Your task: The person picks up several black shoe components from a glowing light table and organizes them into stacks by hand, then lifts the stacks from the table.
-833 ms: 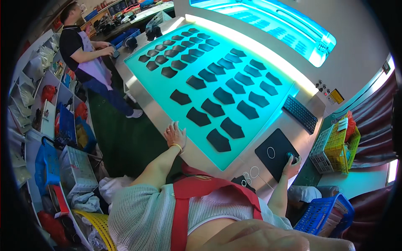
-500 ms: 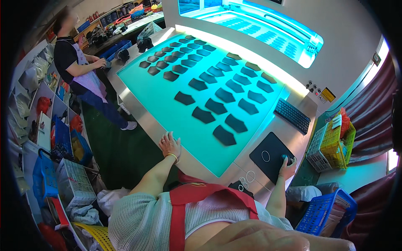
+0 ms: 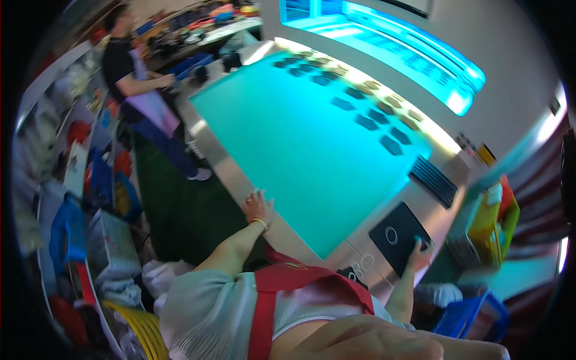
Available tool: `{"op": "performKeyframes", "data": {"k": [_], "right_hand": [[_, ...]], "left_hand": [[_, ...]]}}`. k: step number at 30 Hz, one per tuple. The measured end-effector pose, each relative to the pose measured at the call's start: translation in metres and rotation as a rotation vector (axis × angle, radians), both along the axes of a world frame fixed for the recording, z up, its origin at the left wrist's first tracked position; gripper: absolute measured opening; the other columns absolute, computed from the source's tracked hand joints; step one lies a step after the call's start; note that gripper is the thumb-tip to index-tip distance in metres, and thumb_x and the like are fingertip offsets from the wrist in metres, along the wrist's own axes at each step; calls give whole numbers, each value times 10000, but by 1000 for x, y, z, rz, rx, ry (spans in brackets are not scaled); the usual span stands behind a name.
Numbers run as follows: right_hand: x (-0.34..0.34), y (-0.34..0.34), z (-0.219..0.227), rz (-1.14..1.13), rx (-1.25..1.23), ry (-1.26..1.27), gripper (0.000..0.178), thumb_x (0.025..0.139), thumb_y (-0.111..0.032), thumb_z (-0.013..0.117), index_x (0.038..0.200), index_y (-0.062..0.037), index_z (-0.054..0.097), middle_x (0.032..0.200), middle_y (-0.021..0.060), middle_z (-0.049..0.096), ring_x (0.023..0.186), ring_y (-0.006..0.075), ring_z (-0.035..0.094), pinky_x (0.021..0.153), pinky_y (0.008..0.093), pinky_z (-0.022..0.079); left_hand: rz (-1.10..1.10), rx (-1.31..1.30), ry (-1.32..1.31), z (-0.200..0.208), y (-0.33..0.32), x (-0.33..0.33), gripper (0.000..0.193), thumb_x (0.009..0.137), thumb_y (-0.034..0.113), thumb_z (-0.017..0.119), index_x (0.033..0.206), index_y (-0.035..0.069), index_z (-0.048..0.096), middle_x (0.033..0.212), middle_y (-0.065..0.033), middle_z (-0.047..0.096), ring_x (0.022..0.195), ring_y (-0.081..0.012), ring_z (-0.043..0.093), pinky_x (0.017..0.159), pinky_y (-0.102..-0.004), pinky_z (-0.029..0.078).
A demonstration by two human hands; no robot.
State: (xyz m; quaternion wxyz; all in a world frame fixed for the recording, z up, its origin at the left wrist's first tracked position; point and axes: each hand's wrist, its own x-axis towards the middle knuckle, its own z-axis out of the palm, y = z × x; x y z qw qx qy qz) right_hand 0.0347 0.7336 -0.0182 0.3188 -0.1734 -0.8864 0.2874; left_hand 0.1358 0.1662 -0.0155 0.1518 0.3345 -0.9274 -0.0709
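My left hand point(image 3: 258, 209) lies with fingers spread on the near left metal edge of a wide work table. A teal-lit flat bed point(image 3: 282, 156) fills the table top. Dark flat pointed pieces point(image 3: 391, 144) lie in rows along its far side, and those nearest the machine look brownish in the bright light. At the right, my right hand point(image 3: 420, 257) is closed over a computer mouse point(image 3: 425, 244) on a black mouse pad point(image 3: 390, 249). A black keyboard point(image 3: 433, 181) sits beyond the pad. Motion blurs the picture somewhat.
A pale machine housing point(image 3: 384, 54) with a blue-lit window point(image 3: 402, 66) stands behind the bed. To the left another person point(image 3: 141, 90) stands by shelves. A yellow basket point(image 3: 489, 231) and a blue basket point(image 3: 465, 318) are at right. Thin pale rings point(image 3: 367, 262) lie near my body.
The dark pieces have shifted away from me toward the machine, and fewer are on the bed. The whole view has swung slightly. Both hands keep their places on the table.
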Motion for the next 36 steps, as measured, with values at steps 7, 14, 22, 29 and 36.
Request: {"op": "performKeyframes", "data": {"k": [7,14,22,29,36], "right_hand": [[12,-2,8,-81,48,-137,595,853,-410,708,1292,-29,580,1129,145,686,1054,337,646,924,435,492],[1,11,-15,-49,46,-17,582,849,-429,703,1280,-56,590,1139,124,683,1066,335,637,929,434,483],[12,-8,16,-114,-1,-136,583,840,-398,707,1300,-67,569,1149,106,679,1094,310,620,977,429,437],[12,-6,14,-90,-2,-148,562,851,-390,704,1301,-82,570,1141,103,675,1098,308,611,983,431,410],[8,-6,11,-96,8,-152,559,849,-396,705,1305,-105,567,1148,87,674,1115,300,601,990,432,404]], "left_hand": [[-47,-61,37,-10,-2,6,501,890,434,616,1302,165,521,1376,-89,474,1321,-287,396,1076,-478,298],[-72,-4,14,-7,-6,-1,478,892,418,632,1286,163,543,1378,-83,478,1325,-286,404,1087,-478,290],[-75,-106,43,-9,-5,-6,479,884,408,658,1277,161,541,1363,-73,480,1312,-279,410,1078,-474,302],[-93,-115,53,-21,-9,-1,464,876,387,673,1259,159,544,1348,-68,487,1303,-284,417,1076,-474,308],[-92,-139,72,-24,-12,-6,453,875,375,676,1250,156,547,1342,-75,492,1296,-294,425,1069,-477,319]]}}
